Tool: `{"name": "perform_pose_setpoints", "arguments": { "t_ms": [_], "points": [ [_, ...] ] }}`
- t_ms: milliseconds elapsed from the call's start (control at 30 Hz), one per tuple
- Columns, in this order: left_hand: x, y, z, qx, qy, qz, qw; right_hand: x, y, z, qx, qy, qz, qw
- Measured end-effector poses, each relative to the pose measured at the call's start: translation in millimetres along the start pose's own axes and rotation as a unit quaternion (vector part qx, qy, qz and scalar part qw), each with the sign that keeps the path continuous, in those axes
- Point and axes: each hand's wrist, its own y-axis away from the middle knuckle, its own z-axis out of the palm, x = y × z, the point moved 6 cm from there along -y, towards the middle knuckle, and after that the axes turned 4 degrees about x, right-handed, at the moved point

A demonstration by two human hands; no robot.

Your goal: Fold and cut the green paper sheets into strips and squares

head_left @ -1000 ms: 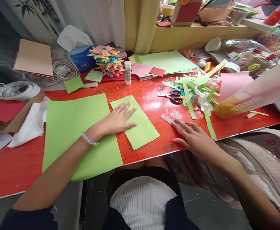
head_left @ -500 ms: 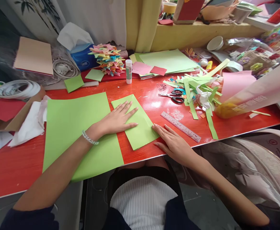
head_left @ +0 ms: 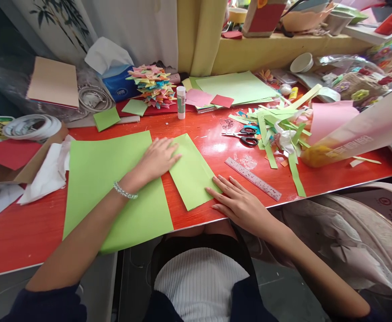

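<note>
A folded light-green paper [head_left: 193,174] lies on the red table in front of me. My right hand [head_left: 238,199] rests at its lower right corner, fingers stretched out over the edge. My left hand [head_left: 157,158], slightly blurred, is at the paper's upper left edge, fingers spread, over the right side of a large green sheet [head_left: 111,188]. A bracelet of clear beads [head_left: 124,191] circles the left wrist. To the right of the folded paper lies a pink patterned ruler [head_left: 252,179], and black-handled scissors [head_left: 244,135] sit behind it.
A glue stick [head_left: 181,103] stands upright at the back, near a bundle of colourful folded paper [head_left: 153,86] and stacked pale-green sheets [head_left: 236,87]. Green paper strips [head_left: 269,134] heap up on the right beside a plastic-wrapped roll [head_left: 356,134]. At left is a cardboard box [head_left: 24,167].
My left hand has slid leftward off the middle of the folded paper to its left edge. My right hand has shifted slightly left, its fingers now further onto the paper.
</note>
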Motion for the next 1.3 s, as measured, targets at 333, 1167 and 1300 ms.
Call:
{"name": "perform_pose_setpoints", "arguments": {
  "t_ms": [333, 1167, 1300],
  "points": [
    [-40, -8, -11.1, 0.075, 0.056, -0.217, 0.972, -1, 0, 1, -0.006, 0.002, 0.021, 1.000],
    [-34, -8, -37.7, 0.179, 0.320, -0.072, 0.928, 29, -12, -13, 0.024, -0.184, 0.155, 0.970],
    [-30, -5, -48.3, 0.215, 0.353, -0.057, 0.909, 64, -58, -15, 0.058, -0.385, 0.247, 0.887]
  ]
}}
